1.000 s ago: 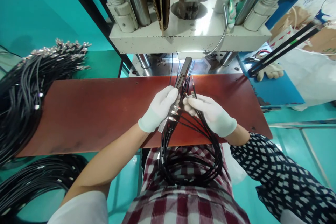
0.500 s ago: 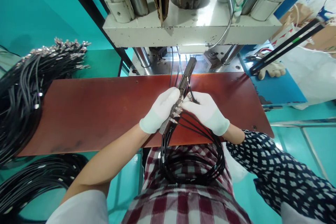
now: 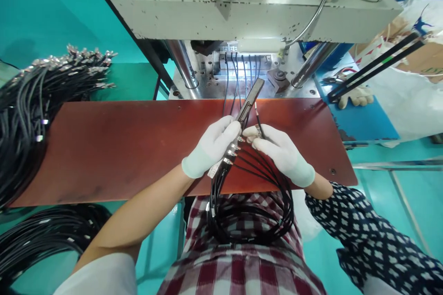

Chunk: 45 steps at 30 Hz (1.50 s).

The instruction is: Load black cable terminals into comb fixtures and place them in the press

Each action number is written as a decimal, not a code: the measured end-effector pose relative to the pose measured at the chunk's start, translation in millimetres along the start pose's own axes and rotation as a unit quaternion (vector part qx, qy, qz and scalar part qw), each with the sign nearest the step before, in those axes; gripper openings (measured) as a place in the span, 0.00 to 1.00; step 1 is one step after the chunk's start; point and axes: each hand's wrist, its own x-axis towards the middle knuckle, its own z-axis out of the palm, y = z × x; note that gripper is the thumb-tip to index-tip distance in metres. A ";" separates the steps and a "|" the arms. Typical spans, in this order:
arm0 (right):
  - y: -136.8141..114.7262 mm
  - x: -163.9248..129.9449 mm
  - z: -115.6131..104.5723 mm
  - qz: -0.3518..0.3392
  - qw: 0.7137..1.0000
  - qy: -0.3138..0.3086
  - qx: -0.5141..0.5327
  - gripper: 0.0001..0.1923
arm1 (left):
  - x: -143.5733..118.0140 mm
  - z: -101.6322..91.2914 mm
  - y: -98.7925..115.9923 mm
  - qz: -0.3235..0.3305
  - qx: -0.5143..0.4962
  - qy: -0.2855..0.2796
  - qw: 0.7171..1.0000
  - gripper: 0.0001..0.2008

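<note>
In a white glove, my left hand [image 3: 221, 140] is closed around a long grey metal bar [image 3: 251, 99], tilted up to the right. Several metal connectors [image 3: 231, 152] on black cables sit along the bar's lower half. My right hand [image 3: 277, 147], also gloved, pinches a black cable [image 3: 259, 122] just right of the bar; its thin bare tip points up. From the bar a coil of black cables [image 3: 251, 235] hangs down over the checkered apron [image 3: 242, 272]. Beyond the hands, several thin cables [image 3: 237, 73] run into a metal die [image 3: 221, 67].
A press with a white upper plate [image 3: 256, 20] and steel posts [image 3: 183, 64] stands ahead. The red-brown board [image 3: 121, 147] lies under my hands. Cable bundles [image 3: 31, 101] and a large cable coil [image 3: 44, 235] are at left. A glove [image 3: 358, 97] lies on the blue surface at right.
The press's upper plate has risen, showing the die and the cables in it. My right hand has moved slightly right, drawing the cable away from the bar; my left hand keeps its hold.
</note>
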 end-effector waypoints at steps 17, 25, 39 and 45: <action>1.8 -12.4 -10.8 0.090 0.990 -0.020 0.110 0.08 | -2.1 -3.0 -2.7 -0.013 -0.027 -0.054 0.998 0.20; -2.8 -10.7 -6.1 0.088 0.995 0.036 0.008 0.08 | -1.0 -1.5 -4.1 -0.012 -0.021 -0.065 0.998 0.21; -9.1 0.9 5.9 0.083 0.994 0.030 0.063 0.11 | -0.8 0.2 -3.7 0.038 0.117 -0.086 0.989 0.17; 2.1 -2.7 10.2 0.066 0.994 0.047 0.073 0.10 | -0.6 2.6 -4.4 0.055 0.159 -0.074 0.983 0.18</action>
